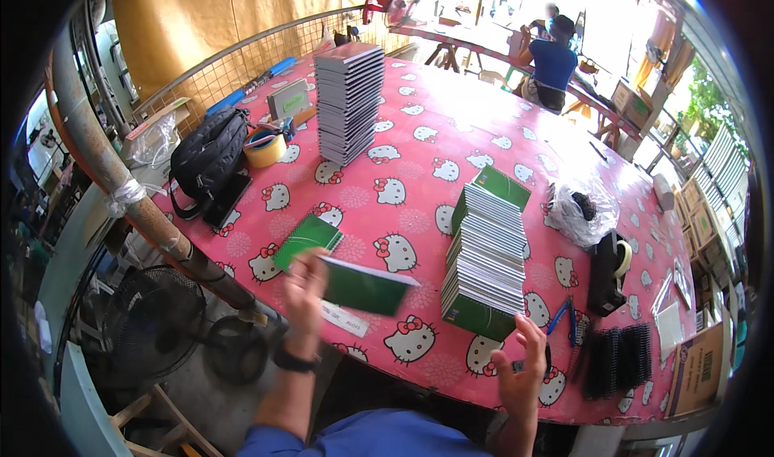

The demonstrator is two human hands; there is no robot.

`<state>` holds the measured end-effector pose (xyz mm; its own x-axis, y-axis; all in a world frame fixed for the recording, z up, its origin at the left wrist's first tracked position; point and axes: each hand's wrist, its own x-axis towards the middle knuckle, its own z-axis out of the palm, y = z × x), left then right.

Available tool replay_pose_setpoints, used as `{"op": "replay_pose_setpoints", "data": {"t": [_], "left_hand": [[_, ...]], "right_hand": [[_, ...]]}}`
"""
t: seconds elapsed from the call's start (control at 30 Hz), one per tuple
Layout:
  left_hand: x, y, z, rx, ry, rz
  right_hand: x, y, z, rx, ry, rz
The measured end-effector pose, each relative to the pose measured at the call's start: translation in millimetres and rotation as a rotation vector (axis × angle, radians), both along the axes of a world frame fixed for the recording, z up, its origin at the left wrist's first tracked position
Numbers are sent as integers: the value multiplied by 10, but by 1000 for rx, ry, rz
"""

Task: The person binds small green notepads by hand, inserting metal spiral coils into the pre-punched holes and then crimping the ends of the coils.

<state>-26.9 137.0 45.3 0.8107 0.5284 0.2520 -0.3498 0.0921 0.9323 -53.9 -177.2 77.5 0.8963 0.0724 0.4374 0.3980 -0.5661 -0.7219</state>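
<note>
My left hand (pixel 305 292) is closed on the edge of a green notebook (pixel 367 286), tilted above the table's near edge and a little blurred. Just beyond it a green spiral notebook (pixel 309 241) lies flat on the table, and a white paper strip (pixel 345 320) lies below the held one. My right hand (pixel 520 368) is held up with its fingers apart, nothing in it. Beside it ends a long row of green-covered notebooks (pixel 484 255), packed on edge with their white page sides up. Blue-handled pliers (pixel 562 321) lie to the right of that hand.
A tall notebook stack (pixel 348 106) stands at the back left, near a black bag (pixel 211 155) and tape roll (pixel 266 147). Black binding coils (pixel 617 360), a tape dispenser (pixel 610 273) and a plastic bag (pixel 582 215) sit at right. A person (pixel 552 66) sits at the far table.
</note>
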Motion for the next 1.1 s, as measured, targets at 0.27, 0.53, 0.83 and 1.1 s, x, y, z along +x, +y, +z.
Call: {"op": "replay_pose_setpoints", "data": {"t": [0.27, 0.53, 0.83, 1.1], "left_hand": [[848, 1023, 226, 1372, 144, -13], [991, 787, -634, 1378, 712, 67], [842, 824, -538, 1277, 847, 141], [858, 803, -679, 1415, 801, 306]], "right_hand": [[33, -145, -163, -86, 60, 78], [661, -72, -604, -487, -359, -124], [780, -89, -647, -298, -435, -129], [323, 48, -463, -278, -72, 178]]}}
